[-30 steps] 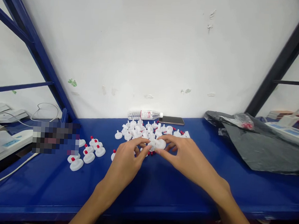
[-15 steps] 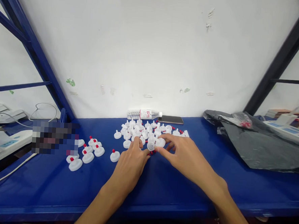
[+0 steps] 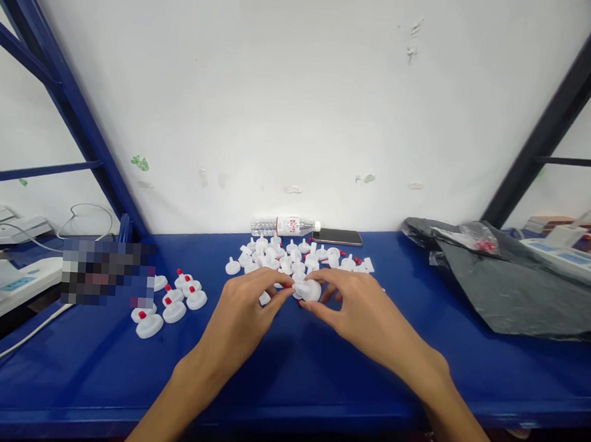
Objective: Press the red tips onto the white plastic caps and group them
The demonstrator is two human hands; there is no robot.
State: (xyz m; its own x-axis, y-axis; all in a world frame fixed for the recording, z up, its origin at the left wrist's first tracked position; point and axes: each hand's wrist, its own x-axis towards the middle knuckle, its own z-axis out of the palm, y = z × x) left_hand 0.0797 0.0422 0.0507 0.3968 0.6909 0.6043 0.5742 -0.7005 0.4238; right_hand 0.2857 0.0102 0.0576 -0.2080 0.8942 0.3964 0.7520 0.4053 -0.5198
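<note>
1. In front of my chest, in the head view, my right hand (image 3: 358, 306) pinches a white round piece (image 3: 312, 291) by its rim, thumb and fingers closed on it above the blue table (image 3: 326, 376).
2. At that piece's stem, my left hand (image 3: 243, 308) has thumb and forefinger nearly together on a small red cap (image 3: 288, 286), mostly hidden.
3. Just beyond lies a pile of white pieces (image 3: 274, 250); to my left, red-capped pieces (image 3: 174, 311) stand grouped.
</note>
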